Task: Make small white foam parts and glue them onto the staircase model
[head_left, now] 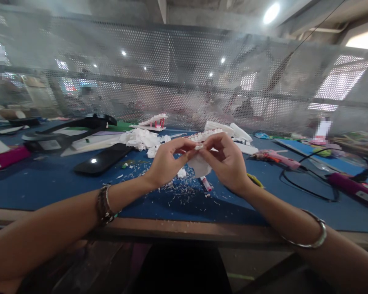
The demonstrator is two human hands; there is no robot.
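Above the middle of the blue tabletop, my left hand [167, 161] and my right hand [228, 161] meet, thumbs and forefingers pinched together. Between the fingertips is the bunched top of a thin white piece [199, 165], which looks like tissue or paper and hangs below them. The fingers partly hide it. Beneath the hands lie white shavings [184, 196], a small white crumpled lump [181, 173] and a white-and-pink tube [206, 183]. A small white model with red posts [155, 121] stands behind, and crumpled white tissue [142, 139] lies to the left.
A black phone [102, 159] lies to the left. On the right are a pink glue gun [276, 157] with a black cable, a purple power strip [355, 188] and a yellow-handled tool [255, 180]. White foam blocks [242, 132] sit behind my right hand. A perforated metal screen [178, 73] rises behind the table.
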